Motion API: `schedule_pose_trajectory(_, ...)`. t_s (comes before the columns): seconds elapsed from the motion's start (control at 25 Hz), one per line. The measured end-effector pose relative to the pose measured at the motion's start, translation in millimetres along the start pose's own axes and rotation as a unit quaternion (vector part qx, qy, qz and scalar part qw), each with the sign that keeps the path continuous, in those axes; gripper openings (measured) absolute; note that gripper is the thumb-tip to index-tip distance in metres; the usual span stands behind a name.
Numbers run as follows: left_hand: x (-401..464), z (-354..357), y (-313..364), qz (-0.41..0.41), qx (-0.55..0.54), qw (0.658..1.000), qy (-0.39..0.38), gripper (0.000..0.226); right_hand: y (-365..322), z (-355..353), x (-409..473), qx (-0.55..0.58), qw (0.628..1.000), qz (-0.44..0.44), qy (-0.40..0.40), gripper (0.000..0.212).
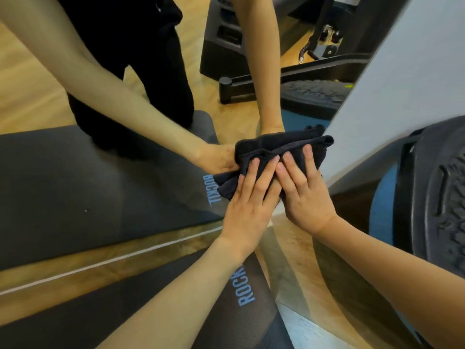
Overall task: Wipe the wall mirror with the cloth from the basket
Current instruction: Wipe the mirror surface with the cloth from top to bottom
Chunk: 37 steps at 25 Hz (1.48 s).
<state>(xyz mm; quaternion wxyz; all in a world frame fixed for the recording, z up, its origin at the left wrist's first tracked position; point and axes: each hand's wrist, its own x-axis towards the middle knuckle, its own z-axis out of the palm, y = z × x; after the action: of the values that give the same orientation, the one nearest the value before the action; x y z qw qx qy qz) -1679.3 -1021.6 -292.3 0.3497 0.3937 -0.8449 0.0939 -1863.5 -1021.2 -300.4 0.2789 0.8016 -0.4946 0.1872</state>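
Two hands are pressing a dark cloth [279,149] flat against the wall mirror [105,172] in the head view. The left hand [247,197] is lying with fingers stretched out and close together over the lower left part of the cloth, palm down, not curled around it. The right hand [305,187] is lying just beside it, touching at the fingers, also spread flat on the cloth's right part. The cloth is bunching into folds beyond the fingertips, toward the far side, its right end reaching the mirror's edge beside a pale wall [392,91]. In the glass, the reflected arms are meeting the cloth from the far side. A dark mat [241,308] with blue lettering is lying on the wooden floor [297,250] near the mirror's base.
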Motion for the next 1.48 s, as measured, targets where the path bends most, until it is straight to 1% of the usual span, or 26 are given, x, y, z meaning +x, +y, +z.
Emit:
schedule_pose_trajectory(0.08,-2.6,-7.9,-10.9,0.021,-0.012,1.0,-0.008,0.051,-18.4,-2.9,9.3,0.009,1.0,0.01,0.024,0.07)
schedule_pose_trajectory(0.2,-12.6,-31.4,-33.5,0.028,-0.036,0.999,-0.025,0.048,-51.5,-9.4,26.0,0.034,0.998,0.014,0.048,0.076)
schedule_pose_trajectory(0.32,-39.7,-53.3,-67.2,0.037,-0.033,0.998,-0.028,0.045,-92.2,-6.5,41.3,0.048,0.997,0.011,0.052,0.092)
schedule_pose_trajectory(0.4,-59.7,-71.6,-92.8,0.044,-0.036,0.998,-0.029,0.045,-128.0,-7.9,56.7,0.081,0.994,0.002,0.073,0.103)
schedule_pose_trajectory(0.48,-80.6,-93.3,-121.6,0.043,-0.036,0.998,-0.023,0.044,-170.2,-10.7,75.9,0.101,0.99,-0.009,0.1,0.107)
schedule_pose_trajectory(0.6,-121.1,-127.6,-167.9,0.042,-0.018,0.999,-0.013,0.045,-239.4,2.0,93.1,0.122,0.987,0.005,0.101,0.091)
schedule_pose_trajectory(0.68,-148.0,-148.5,-199.0,0.047,0.008,0.999,-0.017,0.044,-282.3,12.6,102.6,0.139,0.986,0.025,0.089,0.092)
schedule_pose_trajectory(0.76,-175.4,-173.5,-233.6,0.047,0.031,0.998,-0.014,0.044,-328.7,23.8,117.3,0.163,0.981,0.017,0.105,0.087)
schedule_pose_trajectory(0.8,-188.1,-186.8,-250.9,0.043,0.046,0.998,-0.013,0.044,-352.9,29.8,124.0,0.174,0.98,0.02,0.099,0.086)
schedule_pose_trajectory(0.88,-217.1,-214.2,-286.7,0.033,0.068,0.997,-0.03,0.042,-403.9,38.6,137.0,0.2,0.977,0.038,0.056,0.089)
schedule_pose_trajectory(1.0,-259.4,-259.6,-337.1,0.012,0.087,0.994,-0.066,0.037,-476.0,42.1,156.3,0.237,0.971,0.022,-0.001,0.076)
schedule_pose_trajectory(1.04,-271.5,-272.8,-352.2,-0.001,0.095,0.993,-0.076,0.036,-495.1,38.7,165.9,0.242,0.97,0.017,0.001,0.072)
schedule_pose_trajectory(1.12,-298.7,-298.5,-380.0,-0.032,0.145,0.984,-0.095,0.034,-535.3,33.6,187.6,0.255,0.966,0.013,0.032,0.065)
schedule_pose_trajectory(1.2,-321.9,-319.4,-399.0,-0.075,0.171,0.976,-0.114,0.04,-571.0,33.6,205.2,0.238,0.97,-0.015,0.055,0.063)
schedule_pose_trajectory(1.24,-325.2,-330.4,-398.9,-0.113,0.155,0.973,-0.129,0.041,-586.5,35.6,211.8,0.228,0.971,-0.032,0.058,0.065)
schedule_pose_trajectory(1.28,-330.4,-336.0,-402.2,-0.119,0.165,0.969,-0.141,0.04,-600.0,39.1,216.9,0.225,0.971,-0.048,0.057,0.069)
schedule_pose_trajectory(1.36,-341.6,-338.9,-411.4,-0.17,0.182,0.957,-0.147,0.044,-615.2,44.2,222.8,0.221,0.972,-0.059,0.057,0.075)
schedule_pose_trajectory(1.4,-349.5,-336.9,-417.5,-0.151,0.201,0.957,-0.143,0.044,-619.2,48.7,223.5,0.218,0.971,-0.063,0.069,0.072)
schedule_pose_trajectory(1.44,-357.8,-332.0,-421.1,-0.156,0.181,0.961,-0.136,0.041,-618.7,53.8,223.0,0.217,0.97,-0.072,0.083,0.067)
schedule_pose_trajectory(1.48,-372.0,-323.7,-428.1,-0.14,0.169,0.97,-0.107,0.04,-615.1,59.6,221.4,0.216,0.968,-0.091,0.091,0.064)
